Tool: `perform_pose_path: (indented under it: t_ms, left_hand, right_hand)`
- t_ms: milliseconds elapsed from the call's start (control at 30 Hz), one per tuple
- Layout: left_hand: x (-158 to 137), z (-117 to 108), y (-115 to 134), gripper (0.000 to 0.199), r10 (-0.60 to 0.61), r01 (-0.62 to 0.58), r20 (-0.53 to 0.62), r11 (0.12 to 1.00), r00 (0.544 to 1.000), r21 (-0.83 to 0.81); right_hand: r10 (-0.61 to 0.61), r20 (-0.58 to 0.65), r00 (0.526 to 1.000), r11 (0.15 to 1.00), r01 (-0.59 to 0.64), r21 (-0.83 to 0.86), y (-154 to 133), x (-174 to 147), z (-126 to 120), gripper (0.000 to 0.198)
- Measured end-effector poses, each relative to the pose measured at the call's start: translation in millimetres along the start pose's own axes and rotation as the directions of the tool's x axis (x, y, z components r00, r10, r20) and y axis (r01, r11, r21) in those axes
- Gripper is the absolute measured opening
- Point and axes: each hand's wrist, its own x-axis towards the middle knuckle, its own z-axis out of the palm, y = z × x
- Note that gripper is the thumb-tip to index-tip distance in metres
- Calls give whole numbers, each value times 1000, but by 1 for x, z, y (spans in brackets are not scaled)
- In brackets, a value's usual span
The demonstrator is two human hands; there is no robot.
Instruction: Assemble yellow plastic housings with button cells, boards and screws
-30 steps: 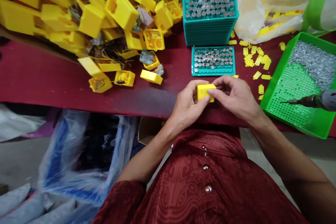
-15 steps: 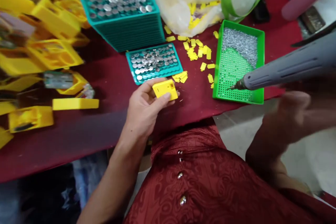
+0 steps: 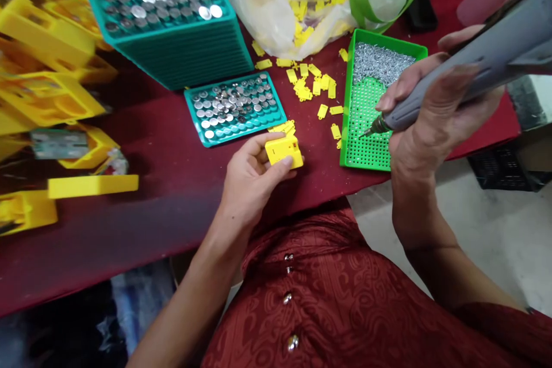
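My left hand (image 3: 254, 175) is closed on a small yellow plastic case (image 3: 284, 151), thumb on its face, just over the table's front edge. My right hand (image 3: 431, 103) wraps around a grey electric screwdriver (image 3: 452, 75). Its bit points down and left over the green perforated tray (image 3: 347, 121), whose far end holds a heap of small silver screws (image 3: 377, 63). Between the hands lie loose yellow plastic covers (image 3: 321, 85). Just beyond my left hand is a teal tray (image 3: 263, 117) of button cells (image 3: 228, 104).
A tall stack of teal trays (image 3: 185, 60) stands at the back left, with button cells on top. Yellow cases (image 3: 92, 186) crowd the table's left side. Behind the loose covers sits a clear plastic bag (image 3: 254, 17) of yellow parts. A dark phone-like object (image 3: 421, 11) lies at the back right.
My right hand, earlier low beside the screwdriver with open, blurred fingers, now grips it. The bit stays over the green tray. My left hand still holds the yellow case, and the view has shifted slightly.
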Motion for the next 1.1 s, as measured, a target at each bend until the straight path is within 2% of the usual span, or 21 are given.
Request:
perform_pose_path:
  t_ms: [167, 233, 333, 467, 700, 833, 967, 1100]
  left_hand:
    - [2, 0, 0, 62, -19, 19, -7, 1000, 1000, 0]
    - [3, -1, 1, 63, -24, 24, -4, 1000, 1000, 1]
    - [2, -1, 2, 63, -32, 32, -1, 999, 999, -5]
    - [2, -1, 3, 60, -29, 29, 11, 1000, 1000, -12]
    - [3, -1, 2, 61, -34, 34, 9, 999, 999, 4]
    - [2, 0, 4, 61, -46, 46, -6, 998, 999, -32]
    - [2, -1, 4, 60, -45, 44, -1, 998, 999, -40]
    - [0, -4, 6, 58, -40, 40, 2, 999, 999, -35]
  right_hand:
    - [35, 14, 999, 999, -36, 25, 1, -2, 4, 57]
    - [28, 6, 1000, 999, -28, -26, 0, -3, 4, 59]
    - [56, 43, 998, 976, -45, -213, -4, -5, 1, 63]
    - [128, 113, 985, 867, -55, -496, -11, -7, -2, 71]
    - [102, 86, 991, 919, -60, -391, -11, -7, -2, 73]
    - [117, 122, 986, 926, -64, -373, -15, -7, -5, 64]
    - [112, 113, 987, 912, -57, -406, -16, -6, -4, 64]
    - [130, 92, 987, 863, -67, -501, -13, -9, 0, 70]
